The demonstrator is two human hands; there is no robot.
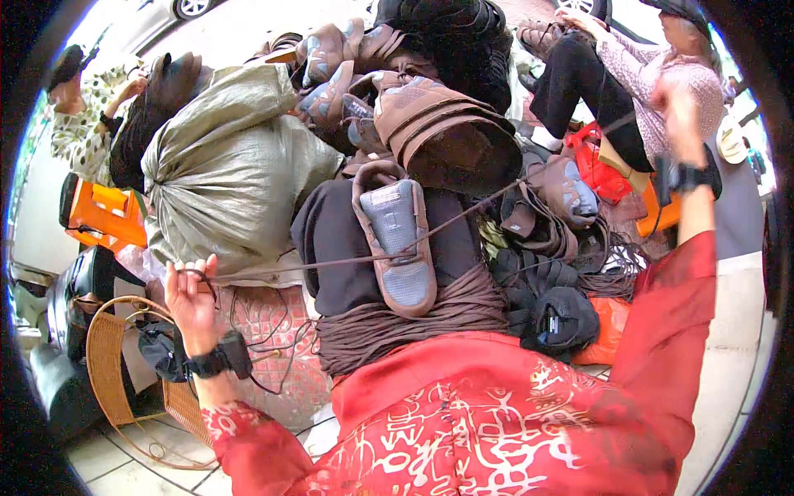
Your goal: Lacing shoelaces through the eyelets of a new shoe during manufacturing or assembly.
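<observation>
On my dark-trousered lap rests a brown shoe upper [397,236] with a grey-blue tongue and toe. A long brown shoelace [331,263] runs through it near the toe and is stretched out to both sides. At the left, my left hand [192,302] has its fingers curled around one length of the lace. My right hand [676,107] is raised far out to the right and blurred, with the other length leading taut into its closed fingers. A thick bundle of brown laces [413,318] lies across my lap below the upper.
Stacked brown uppers [438,124] stand ahead, beside a bulging pale sack [240,182]. Dark shoe parts [566,318] and loose uppers lie right. A wicker chair [112,364] and an orange stool [103,211] are left. Other people sit at far left and far right.
</observation>
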